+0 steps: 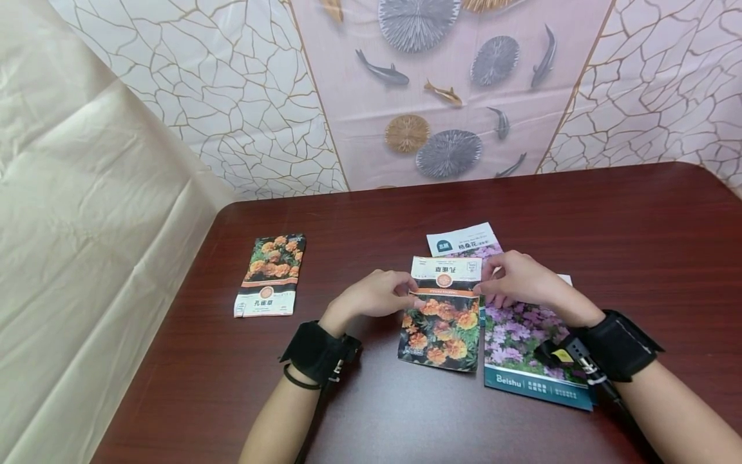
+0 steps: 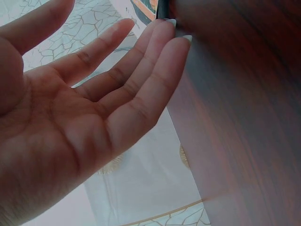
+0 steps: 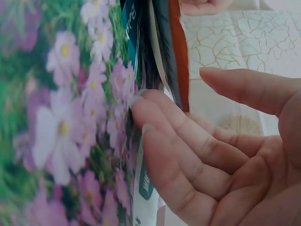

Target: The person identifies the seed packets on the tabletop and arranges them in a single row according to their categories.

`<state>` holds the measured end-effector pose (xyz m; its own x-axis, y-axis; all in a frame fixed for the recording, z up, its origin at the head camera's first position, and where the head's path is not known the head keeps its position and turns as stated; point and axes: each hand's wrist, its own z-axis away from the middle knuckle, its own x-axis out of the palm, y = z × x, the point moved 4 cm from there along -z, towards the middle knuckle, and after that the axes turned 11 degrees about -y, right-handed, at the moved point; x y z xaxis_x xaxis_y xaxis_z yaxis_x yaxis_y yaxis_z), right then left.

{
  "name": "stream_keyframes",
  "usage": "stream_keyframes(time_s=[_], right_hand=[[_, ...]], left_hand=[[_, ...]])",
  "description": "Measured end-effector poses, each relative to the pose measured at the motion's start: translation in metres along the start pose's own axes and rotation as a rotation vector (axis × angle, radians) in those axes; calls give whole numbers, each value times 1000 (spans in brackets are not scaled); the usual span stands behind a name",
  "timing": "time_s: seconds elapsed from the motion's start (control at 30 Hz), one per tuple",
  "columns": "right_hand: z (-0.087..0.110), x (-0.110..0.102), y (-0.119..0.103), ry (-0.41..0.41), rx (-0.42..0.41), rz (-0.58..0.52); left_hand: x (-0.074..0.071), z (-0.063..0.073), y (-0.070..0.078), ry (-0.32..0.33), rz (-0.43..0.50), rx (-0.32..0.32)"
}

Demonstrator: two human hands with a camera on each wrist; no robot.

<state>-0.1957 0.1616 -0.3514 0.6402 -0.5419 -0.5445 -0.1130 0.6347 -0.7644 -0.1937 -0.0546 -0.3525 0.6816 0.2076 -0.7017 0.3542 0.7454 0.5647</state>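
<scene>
Between left grip [image 1: 375, 294] and right [image 1: 524, 278], packet [image 1: 442, 324]

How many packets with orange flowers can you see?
2: the left packet, lying apart on the table, and the middle packet, between the left hand and right hand. More may be hidden underneath.

Middle packet [image 1: 442, 330]: orange flower print

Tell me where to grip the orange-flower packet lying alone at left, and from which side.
Probably pinch the packet midway along its right long edge, coming from the right with the left hand: it lies flat, with bare table beside that edge.
</scene>
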Motion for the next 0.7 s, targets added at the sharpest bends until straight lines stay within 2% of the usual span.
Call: stream_keyframes(time_s=[0.23, 0.5, 0.6, 0.7], right_hand=[[-4, 6, 1, -3, -22, -198], [-8, 10, 1, -2, -24, -306], [-8, 11, 1, -18, -34, -324], [-8, 13, -1, -34, -52, -315]], left_hand=[[0, -1, 1, -9, -26, -8], [-1, 2, 4, -12, -42, -9], [-2, 4, 4, 13, -46, -17], [-6, 8, 5, 69, -38, -29]])
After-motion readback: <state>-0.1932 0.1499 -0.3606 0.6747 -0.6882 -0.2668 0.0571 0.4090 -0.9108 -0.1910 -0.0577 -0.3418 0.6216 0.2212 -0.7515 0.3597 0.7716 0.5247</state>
